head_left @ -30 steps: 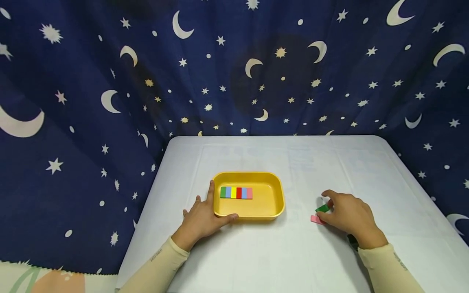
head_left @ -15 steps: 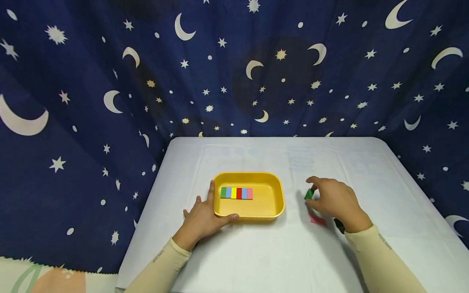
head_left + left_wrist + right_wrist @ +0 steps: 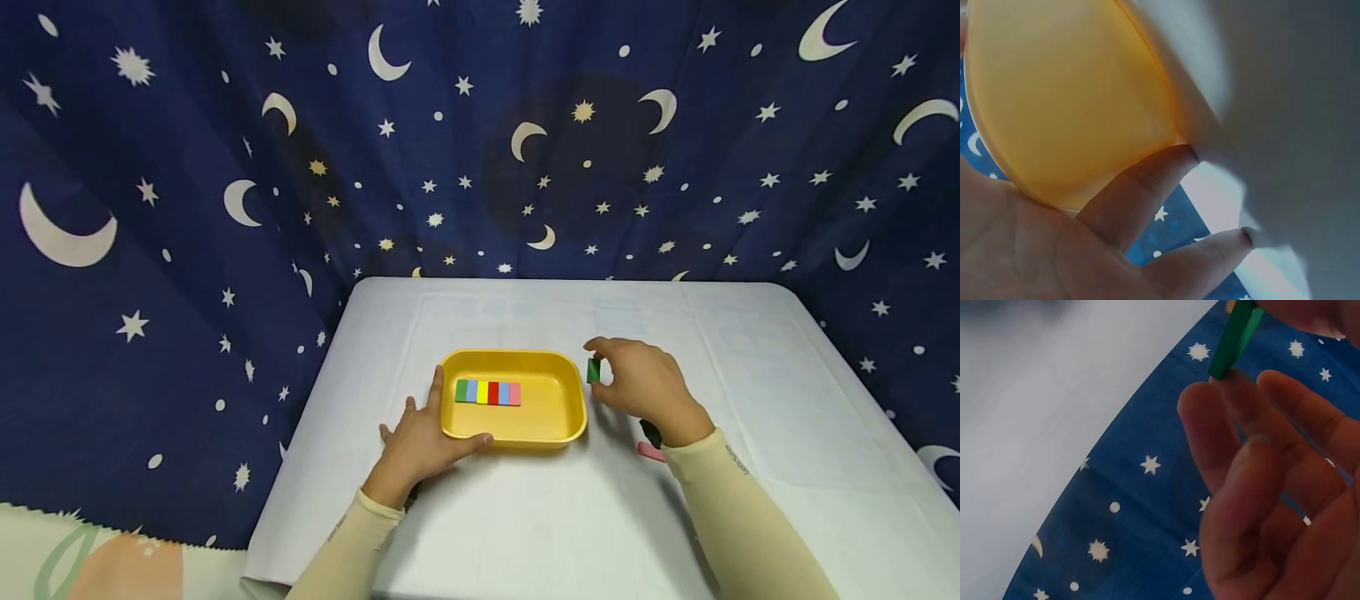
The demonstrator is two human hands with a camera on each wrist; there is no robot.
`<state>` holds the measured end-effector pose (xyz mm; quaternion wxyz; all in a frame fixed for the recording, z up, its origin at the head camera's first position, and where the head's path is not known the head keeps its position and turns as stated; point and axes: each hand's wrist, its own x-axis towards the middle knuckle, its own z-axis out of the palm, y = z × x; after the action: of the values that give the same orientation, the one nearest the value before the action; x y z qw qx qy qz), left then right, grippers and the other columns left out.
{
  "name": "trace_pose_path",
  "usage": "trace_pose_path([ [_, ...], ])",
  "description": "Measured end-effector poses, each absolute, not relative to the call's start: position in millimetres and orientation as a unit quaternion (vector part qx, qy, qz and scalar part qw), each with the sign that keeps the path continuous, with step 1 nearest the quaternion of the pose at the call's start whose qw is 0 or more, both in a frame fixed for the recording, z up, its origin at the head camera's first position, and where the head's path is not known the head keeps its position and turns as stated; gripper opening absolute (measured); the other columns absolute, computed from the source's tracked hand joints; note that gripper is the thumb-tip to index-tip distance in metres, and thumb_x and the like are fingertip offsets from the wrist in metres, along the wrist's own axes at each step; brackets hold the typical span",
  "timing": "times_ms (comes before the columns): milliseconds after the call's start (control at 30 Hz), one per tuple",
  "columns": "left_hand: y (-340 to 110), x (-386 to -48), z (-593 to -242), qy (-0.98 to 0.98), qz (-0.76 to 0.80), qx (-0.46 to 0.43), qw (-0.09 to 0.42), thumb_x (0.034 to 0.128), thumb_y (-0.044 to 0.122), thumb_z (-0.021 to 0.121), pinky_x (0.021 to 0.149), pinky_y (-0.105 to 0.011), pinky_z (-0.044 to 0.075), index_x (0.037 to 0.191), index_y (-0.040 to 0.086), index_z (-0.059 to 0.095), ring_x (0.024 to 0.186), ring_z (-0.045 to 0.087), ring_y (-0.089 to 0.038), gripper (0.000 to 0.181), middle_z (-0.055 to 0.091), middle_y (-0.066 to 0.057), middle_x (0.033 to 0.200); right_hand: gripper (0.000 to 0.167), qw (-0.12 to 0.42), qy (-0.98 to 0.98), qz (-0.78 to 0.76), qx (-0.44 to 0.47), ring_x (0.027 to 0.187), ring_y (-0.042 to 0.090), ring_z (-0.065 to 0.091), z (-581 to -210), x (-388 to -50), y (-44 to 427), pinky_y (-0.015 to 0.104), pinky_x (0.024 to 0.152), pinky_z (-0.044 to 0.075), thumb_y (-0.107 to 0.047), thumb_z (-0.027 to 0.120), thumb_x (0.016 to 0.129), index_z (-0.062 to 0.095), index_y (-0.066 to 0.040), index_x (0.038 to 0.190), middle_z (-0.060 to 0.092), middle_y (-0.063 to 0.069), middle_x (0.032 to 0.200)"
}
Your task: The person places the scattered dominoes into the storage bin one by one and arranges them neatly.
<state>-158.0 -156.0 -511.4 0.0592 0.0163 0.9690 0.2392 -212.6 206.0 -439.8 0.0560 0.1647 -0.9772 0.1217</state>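
In the head view my right hand (image 3: pixel 648 379) pinches a small green rectangular block (image 3: pixel 594 370) between thumb and fingertips, just past the right end of a yellow tray (image 3: pixel 551 439). The right wrist view shows the green block (image 3: pixel 1233 340) held on edge at the fingertips. My left hand (image 3: pixel 420 442) rests against the tray's front left corner, its fingers straight and spread, the thumb along the front wall and the index finger along the left side. Inside the tray lies a row of flat blocks (image 3: pixel 487 392) set side by side: green, blue, yellow, red, blue and pink.
A pink block (image 3: pixel 651 452) lies on the white-covered table (image 3: pixel 525 517) beneath the right wrist, partly hidden by the arm. Behind the table hangs a dark blue curtain (image 3: pixel 480 150) with moons and stars.
My right hand has lifted the green block from beside the pink one and carried it left and away from me toward the tray. The left hand keeps its place on the tray.
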Motion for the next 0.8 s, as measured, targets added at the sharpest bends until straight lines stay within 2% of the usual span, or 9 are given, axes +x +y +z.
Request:
trace_pose_path([
  [267, -156.5, -157.3, -510.8, 0.964, 0.258, 0.002, 0.056, 0.0551, 0.105, 0.062, 0.103, -0.092, 0.014, 0.17, 0.036, -0.004, 0.152, 0.031, -0.05, 0.149, 0.06, -0.011, 0.15, 0.055, 0.058, -0.969, 0.142, 0.192, 0.071, 0.016, 0.056, -432.1, -227.7, 171.2, 0.035, 0.056, 0.045, -0.027, 0.082, 0.079, 0.07, -0.023, 0.132, 0.073, -0.004, 0.105],
  [567, -154.7, -157.6, -515.2, 0.961, 0.272, -0.006, 0.052, 0.0552, 0.104, 0.063, 0.104, -0.092, 0.009, 0.17, 0.039, -0.004, 0.153, 0.029, -0.051, 0.148, 0.056, -0.01, 0.155, 0.051, 0.064, -0.959, 0.161, 0.224, 0.086, 0.02, 0.065, -428.6, -240.2, 133.0, 0.045, 0.072, 0.056, -0.025, 0.084, 0.082, 0.072, -0.019, 0.132, 0.074, -0.002, 0.12],
  [700, -153.0, -156.8, -514.6, 0.96, 0.277, -0.006, 0.048, 0.0571, 0.1, 0.067, 0.103, -0.092, 0.008, 0.17, 0.039, -0.002, 0.152, 0.028, -0.052, 0.146, 0.056, -0.008, 0.155, 0.048, 0.066, -0.953, 0.181, 0.236, 0.087, 0.019, 0.065, -435.2, -243.5, 118.7, 0.044, 0.076, 0.058, -0.023, 0.083, 0.083, 0.073, -0.019, 0.13, 0.074, -0.002, 0.122],
  [800, -152.3, -155.6, -513.9, 0.959, 0.279, -0.008, 0.048, 0.0589, 0.097, 0.07, 0.104, -0.092, 0.007, 0.17, 0.038, -0.001, 0.153, 0.028, -0.052, 0.145, 0.056, -0.008, 0.155, 0.045, 0.07, -0.947, 0.195, 0.246, 0.084, 0.017, 0.064, -442.8, -246.4, 111.4, 0.041, 0.075, 0.058, -0.022, 0.082, 0.083, 0.074, -0.019, 0.127, 0.074, -0.003, 0.12],
])
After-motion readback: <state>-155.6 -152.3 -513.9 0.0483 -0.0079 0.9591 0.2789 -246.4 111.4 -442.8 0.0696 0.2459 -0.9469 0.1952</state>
